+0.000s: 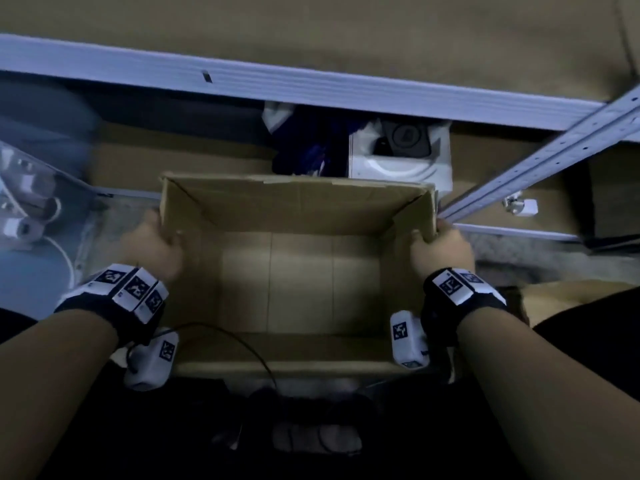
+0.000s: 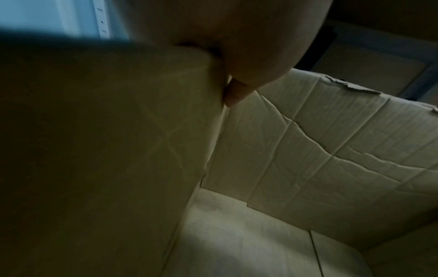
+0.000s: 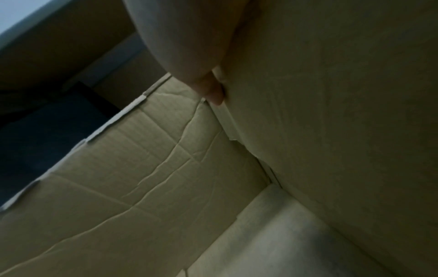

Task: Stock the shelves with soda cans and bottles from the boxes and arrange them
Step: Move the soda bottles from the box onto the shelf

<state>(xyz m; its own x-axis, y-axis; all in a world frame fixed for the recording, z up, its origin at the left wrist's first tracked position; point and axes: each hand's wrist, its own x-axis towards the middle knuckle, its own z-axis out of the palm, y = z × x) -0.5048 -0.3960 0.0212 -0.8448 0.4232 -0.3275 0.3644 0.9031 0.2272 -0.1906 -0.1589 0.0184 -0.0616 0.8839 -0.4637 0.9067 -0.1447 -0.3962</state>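
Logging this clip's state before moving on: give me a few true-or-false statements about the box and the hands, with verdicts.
1. The cardboard box holds no cans or bottles. True.
2. The left hand grips the box's left wall. True.
3. The right hand hangs free of the box. False: it grips the right wall.
4. The box's top is taped shut. False: it is open, its bare floor showing.
5. A metal shelf edge lies beyond the box. True.

Right wrist view: the right hand (image 3: pixel 189 43) grips the top edge of the cardboard box (image 3: pixel 147 187), its thumb (image 3: pixel 213 91) pressed against the inner face of the side wall. The adjoining wall is creased in several lines, its top rim torn. The box floor shows bare, dimly lit.
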